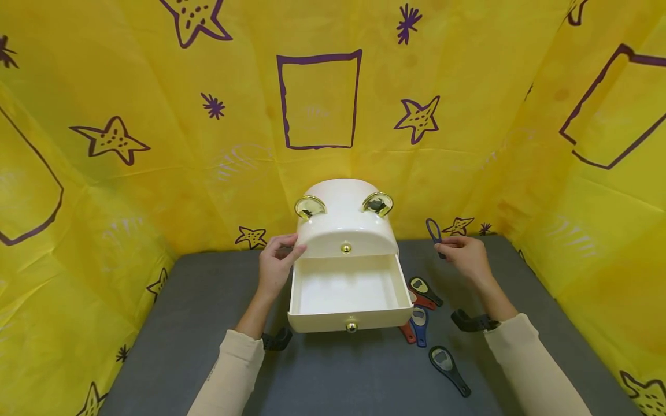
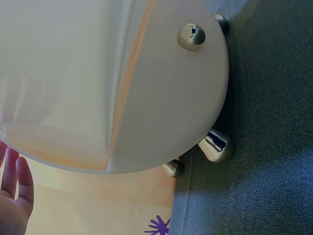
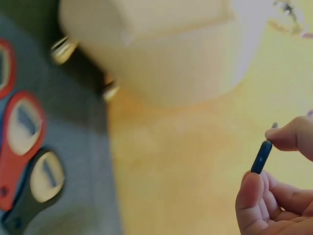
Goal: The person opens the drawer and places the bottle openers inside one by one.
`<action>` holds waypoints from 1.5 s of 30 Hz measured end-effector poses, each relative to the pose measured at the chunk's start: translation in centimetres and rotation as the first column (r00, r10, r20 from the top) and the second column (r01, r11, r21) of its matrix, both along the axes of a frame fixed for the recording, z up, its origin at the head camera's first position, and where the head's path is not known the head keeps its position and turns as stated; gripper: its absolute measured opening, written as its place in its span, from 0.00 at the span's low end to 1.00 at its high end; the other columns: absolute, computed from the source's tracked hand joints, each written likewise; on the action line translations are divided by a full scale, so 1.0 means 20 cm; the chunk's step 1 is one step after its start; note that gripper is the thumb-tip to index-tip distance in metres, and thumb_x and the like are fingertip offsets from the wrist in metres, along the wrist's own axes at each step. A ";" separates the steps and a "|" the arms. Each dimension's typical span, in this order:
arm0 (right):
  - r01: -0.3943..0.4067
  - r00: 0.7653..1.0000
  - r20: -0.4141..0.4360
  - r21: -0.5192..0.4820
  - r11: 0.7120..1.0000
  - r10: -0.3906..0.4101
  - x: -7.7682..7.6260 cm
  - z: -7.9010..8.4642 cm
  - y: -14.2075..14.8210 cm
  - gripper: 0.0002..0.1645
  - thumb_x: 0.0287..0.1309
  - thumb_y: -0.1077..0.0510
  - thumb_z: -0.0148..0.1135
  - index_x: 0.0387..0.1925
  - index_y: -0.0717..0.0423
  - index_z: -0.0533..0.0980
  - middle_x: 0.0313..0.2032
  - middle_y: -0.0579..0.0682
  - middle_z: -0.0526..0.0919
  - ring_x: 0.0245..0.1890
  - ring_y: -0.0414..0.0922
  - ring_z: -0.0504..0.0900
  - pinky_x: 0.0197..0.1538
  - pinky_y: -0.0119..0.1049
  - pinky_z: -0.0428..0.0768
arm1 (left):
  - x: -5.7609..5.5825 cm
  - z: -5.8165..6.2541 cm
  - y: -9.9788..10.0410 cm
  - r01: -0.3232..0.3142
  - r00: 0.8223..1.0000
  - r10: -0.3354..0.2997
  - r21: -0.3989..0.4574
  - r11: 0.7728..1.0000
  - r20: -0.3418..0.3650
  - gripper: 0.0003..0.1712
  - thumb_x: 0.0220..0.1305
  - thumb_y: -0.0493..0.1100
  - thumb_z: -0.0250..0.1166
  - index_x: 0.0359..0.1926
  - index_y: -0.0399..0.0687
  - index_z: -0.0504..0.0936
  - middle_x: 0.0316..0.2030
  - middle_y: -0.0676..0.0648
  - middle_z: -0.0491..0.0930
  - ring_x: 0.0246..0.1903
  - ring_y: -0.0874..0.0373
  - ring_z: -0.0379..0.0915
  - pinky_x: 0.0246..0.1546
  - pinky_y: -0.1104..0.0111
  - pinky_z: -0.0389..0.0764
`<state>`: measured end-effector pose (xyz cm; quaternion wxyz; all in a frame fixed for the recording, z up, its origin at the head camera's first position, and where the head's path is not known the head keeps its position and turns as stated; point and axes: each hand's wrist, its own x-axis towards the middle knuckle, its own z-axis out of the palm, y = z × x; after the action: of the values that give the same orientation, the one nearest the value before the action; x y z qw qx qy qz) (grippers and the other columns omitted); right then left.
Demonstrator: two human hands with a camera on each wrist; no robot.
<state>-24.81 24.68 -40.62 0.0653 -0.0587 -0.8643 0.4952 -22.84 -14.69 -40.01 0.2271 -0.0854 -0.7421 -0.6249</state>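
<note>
A cream cabinet (image 1: 343, 228) with a rounded top and gold trim stands on the table. Its lower drawer (image 1: 351, 283) is pulled out, with a bare white bottom. My left hand (image 1: 279, 261) touches the cabinet's upper left side with its fingertips; part of this hand (image 2: 14, 196) shows in the left wrist view. To the right of the cabinet, my right hand (image 1: 466, 258) pinches a dark blue bottle opener (image 1: 433, 230) between thumb and fingers, its oval loop pointing up. That opener (image 3: 261, 157) appears edge-on in the right wrist view, above the tabletop.
Several bottle openers lie right of the drawer: a blue one (image 1: 418, 326), red ones (image 1: 408, 333) partly hidden by it, and a black one (image 1: 425, 290). Another black opener (image 1: 448, 370) lies nearer. Yellow patterned cloth (image 1: 250, 190) walls the dark tabletop (image 1: 218, 312).
</note>
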 end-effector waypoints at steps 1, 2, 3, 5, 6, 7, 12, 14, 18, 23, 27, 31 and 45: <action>0.002 1.000 -0.027 0.004 1.000 -0.002 0.01 0.03 -0.01 0.25 0.60 0.52 0.66 0.50 0.68 0.79 0.33 0.45 0.85 0.24 0.30 0.80 0.33 0.26 0.81 | 0.00 0.00 0.00 0.000 1.000 0.000 0.000 1.000 -0.001 0.15 0.55 0.32 0.71 0.43 0.26 0.82 0.47 0.31 0.78 0.38 0.67 0.73 0.35 0.82 0.74; 0.004 0.998 -0.056 0.006 1.000 -0.003 0.02 0.05 -0.03 0.24 0.59 0.53 0.67 0.50 0.68 0.79 0.31 0.45 0.84 0.24 0.29 0.79 0.32 0.25 0.81 | 0.00 0.00 0.00 0.000 1.000 0.000 0.001 1.000 -0.003 0.15 0.55 0.32 0.71 0.43 0.26 0.82 0.47 0.31 0.78 0.37 0.68 0.73 0.35 0.82 0.74; 0.003 0.996 -0.084 0.008 1.000 -0.003 0.02 0.08 -0.04 0.24 0.59 0.53 0.67 0.49 0.68 0.79 0.31 0.44 0.83 0.24 0.29 0.79 0.32 0.25 0.82 | 0.00 0.00 0.00 -0.001 1.000 0.001 0.004 1.000 -0.006 0.15 0.55 0.32 0.71 0.43 0.26 0.82 0.47 0.30 0.78 0.37 0.68 0.73 0.35 0.82 0.75; 0.007 0.991 -0.135 0.020 1.000 -0.004 0.04 0.13 -0.08 0.23 0.58 0.53 0.68 0.48 0.68 0.80 0.30 0.45 0.82 0.25 0.28 0.78 0.31 0.24 0.81 | 0.00 -0.01 0.00 -0.003 1.000 0.003 0.005 1.000 -0.012 0.15 0.54 0.31 0.71 0.43 0.26 0.82 0.46 0.30 0.78 0.37 0.69 0.73 0.35 0.82 0.75; 0.007 0.987 -0.158 0.023 1.000 -0.004 0.05 0.15 -0.09 0.23 0.57 0.54 0.68 0.47 0.68 0.80 0.30 0.46 0.82 0.25 0.28 0.78 0.31 0.24 0.80 | 0.00 -0.01 0.00 -0.003 1.000 0.003 0.005 1.000 -0.015 0.15 0.54 0.31 0.71 0.43 0.26 0.82 0.46 0.30 0.78 0.36 0.69 0.73 0.35 0.82 0.75; 0.007 0.984 -0.178 0.025 1.000 -0.002 0.06 0.17 -0.11 0.22 0.57 0.54 0.69 0.47 0.68 0.80 0.30 0.47 0.82 0.25 0.28 0.77 0.31 0.23 0.80 | 0.00 -0.01 0.01 -0.003 1.000 0.003 0.007 1.000 -0.016 0.15 0.54 0.31 0.71 0.43 0.25 0.82 0.46 0.30 0.78 0.36 0.69 0.73 0.35 0.82 0.75; -0.021 0.969 -0.245 0.009 1.000 0.022 0.12 0.28 -0.20 0.21 0.56 0.56 0.70 0.46 0.68 0.80 0.30 0.43 0.80 0.28 0.30 0.77 0.32 0.19 0.78 | -0.01 -0.01 0.01 -0.010 1.000 0.010 0.014 1.000 -0.018 0.15 0.54 0.31 0.71 0.42 0.25 0.82 0.46 0.30 0.78 0.38 0.69 0.73 0.35 0.82 0.75; -0.046 0.962 -0.268 -0.003 0.999 0.043 0.14 0.32 -0.24 0.20 0.56 0.57 0.70 0.45 0.68 0.80 0.30 0.42 0.80 0.28 0.31 0.77 0.33 0.19 0.78 | -0.01 -0.01 0.00 -0.012 1.000 0.012 0.011 1.000 -0.016 0.15 0.54 0.31 0.72 0.42 0.26 0.82 0.46 0.30 0.78 0.38 0.69 0.73 0.36 0.82 0.75; -0.107 0.942 -0.322 -0.017 0.994 0.096 0.19 0.39 -0.34 0.18 0.54 0.61 0.71 0.44 0.69 0.80 0.32 0.53 0.82 0.29 0.31 0.76 0.34 0.17 0.77 | -0.01 -0.01 0.00 -0.007 1.000 0.007 -0.001 1.000 -0.012 0.15 0.54 0.31 0.72 0.43 0.26 0.82 0.47 0.30 0.78 0.38 0.68 0.73 0.36 0.80 0.76; -0.219 0.904 -0.378 -0.006 0.976 0.201 0.24 0.41 -0.47 0.16 0.52 0.66 0.71 0.43 0.70 0.81 0.34 0.63 0.83 0.29 0.31 0.77 0.35 0.19 0.78 | -0.01 0.00 0.01 -0.006 1.000 0.006 0.001 1.000 -0.010 0.15 0.54 0.31 0.72 0.43 0.26 0.82 0.47 0.30 0.78 0.37 0.69 0.73 0.37 0.77 0.77; -0.319 0.871 -0.398 -0.009 0.948 0.290 0.26 0.40 -0.57 0.15 0.50 0.68 0.71 0.41 0.69 0.81 0.32 0.62 0.83 0.28 0.33 0.78 0.34 0.22 0.79 | -0.01 0.00 0.01 -0.010 1.000 0.010 0.002 1.000 -0.013 0.15 0.54 0.31 0.72 0.42 0.25 0.82 0.47 0.29 0.78 0.36 0.69 0.73 0.36 0.78 0.77; -0.392 0.849 -0.393 -0.020 0.920 0.353 0.28 0.37 -0.66 0.14 0.48 0.69 0.72 0.40 0.67 0.81 0.30 0.59 0.83 0.27 0.37 0.78 0.34 0.24 0.80 | -0.01 0.00 0.01 -0.007 1.000 0.007 0.005 1.000 -0.010 0.16 0.54 0.31 0.72 0.42 0.24 0.82 0.47 0.29 0.78 0.37 0.68 0.73 0.35 0.81 0.76; -0.527 0.786 -0.326 0.093 0.845 0.526 0.31 0.26 -0.88 0.13 0.46 0.66 0.73 0.36 0.67 0.82 0.27 0.55 0.82 0.26 0.37 0.76 0.31 0.26 0.80 | -0.01 -0.01 0.00 -0.004 1.000 0.004 -0.002 1.000 -0.020 0.14 0.55 0.31 0.71 0.41 0.25 0.82 0.46 0.31 0.79 0.35 0.72 0.74 0.35 0.80 0.77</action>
<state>-18.56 7.06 -35.40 0.0725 0.2702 -0.8210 0.4977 -23.08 -14.65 -40.30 0.2357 -0.0902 -0.7405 -0.6229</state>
